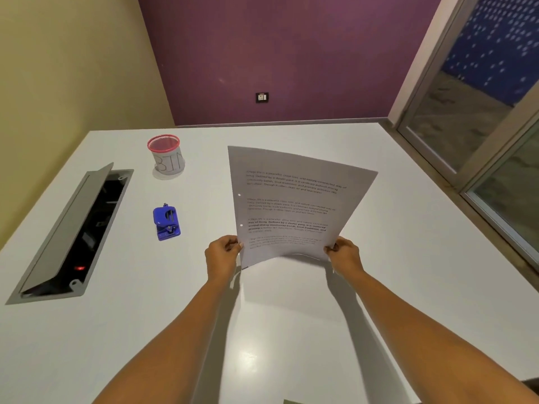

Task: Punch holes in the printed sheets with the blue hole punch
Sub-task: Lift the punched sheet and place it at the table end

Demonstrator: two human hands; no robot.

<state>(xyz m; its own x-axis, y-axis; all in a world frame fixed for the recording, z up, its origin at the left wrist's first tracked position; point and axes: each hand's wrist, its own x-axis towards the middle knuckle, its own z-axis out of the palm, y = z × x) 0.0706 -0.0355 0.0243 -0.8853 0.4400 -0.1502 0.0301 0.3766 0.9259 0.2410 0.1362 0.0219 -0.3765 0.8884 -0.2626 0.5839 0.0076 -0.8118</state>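
Blue hole punch [166,222] sits left of the left hand [223,255]; it and the right hand [344,255] pinch the printed sheets [294,205].

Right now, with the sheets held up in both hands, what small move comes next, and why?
Probably lower the printed sheets flat onto the white table and let go. Two punched holes already show along their left edge, the blue hole punch sits untouched to the left, and the left hand and right hand only pinch the bottom corners.

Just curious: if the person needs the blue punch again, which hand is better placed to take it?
Probably the left hand: the blue punch sits on its side of the sheets; the right hand would cross them.
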